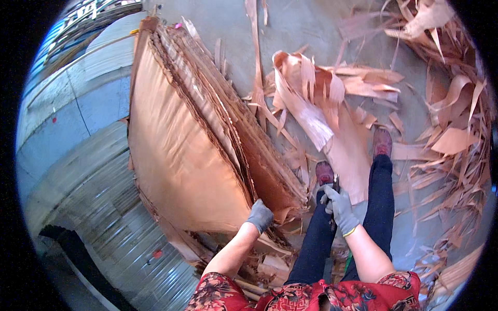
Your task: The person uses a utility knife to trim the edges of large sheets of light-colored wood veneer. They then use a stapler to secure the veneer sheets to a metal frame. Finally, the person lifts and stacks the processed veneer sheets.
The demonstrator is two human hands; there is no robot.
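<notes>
A tall stack of thin tan wood veneer sheets (179, 147) stands to my left, its ragged edges facing me. My left hand (261, 215), in a grey glove, is closed at the near corner of the front sheets, gripping their edge. Behind them, a gap separates these sheets from the rest of the pile, where a darker reddish sheet (259, 160) shows. My right hand (341, 208), also gloved, is wrapped round a narrow dark tool (336, 182) in front of my leg. The tool's kind cannot be made out.
A large curled veneer piece (345, 150) lies on the grey floor between my shoes. Torn veneer strips (456, 135) heap up along the right. Left of the stack lies a ribbed, shiny surface (109, 207) with a black strip (85, 259) across it.
</notes>
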